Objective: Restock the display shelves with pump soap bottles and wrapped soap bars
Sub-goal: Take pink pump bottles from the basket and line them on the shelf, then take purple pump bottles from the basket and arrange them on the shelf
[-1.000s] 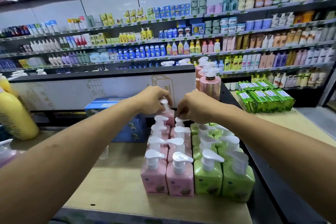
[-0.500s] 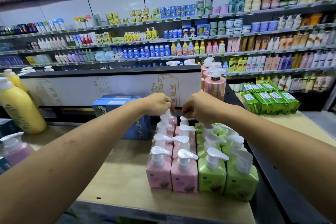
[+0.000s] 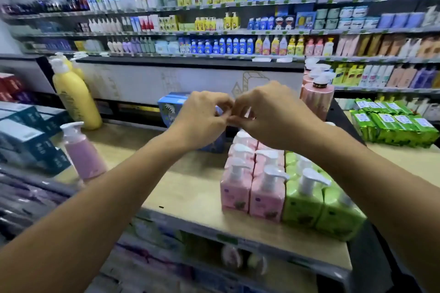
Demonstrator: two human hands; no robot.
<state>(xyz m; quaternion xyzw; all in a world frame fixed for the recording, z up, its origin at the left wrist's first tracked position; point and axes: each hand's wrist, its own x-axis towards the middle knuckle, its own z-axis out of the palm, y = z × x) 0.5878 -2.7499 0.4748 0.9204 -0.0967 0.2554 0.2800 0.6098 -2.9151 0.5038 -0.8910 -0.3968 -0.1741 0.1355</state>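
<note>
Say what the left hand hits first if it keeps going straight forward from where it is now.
Probably the blue box right behind the left hand, though the hand seems raised and may clear it; then the white panel. Depth is unclear.

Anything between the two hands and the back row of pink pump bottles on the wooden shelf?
Nothing visible. The left hand and right hand hover together just above the rearmost pink pump soap bottles, with only open air below them. The blue cardboard box stands behind and left, clear of the path down.
</note>
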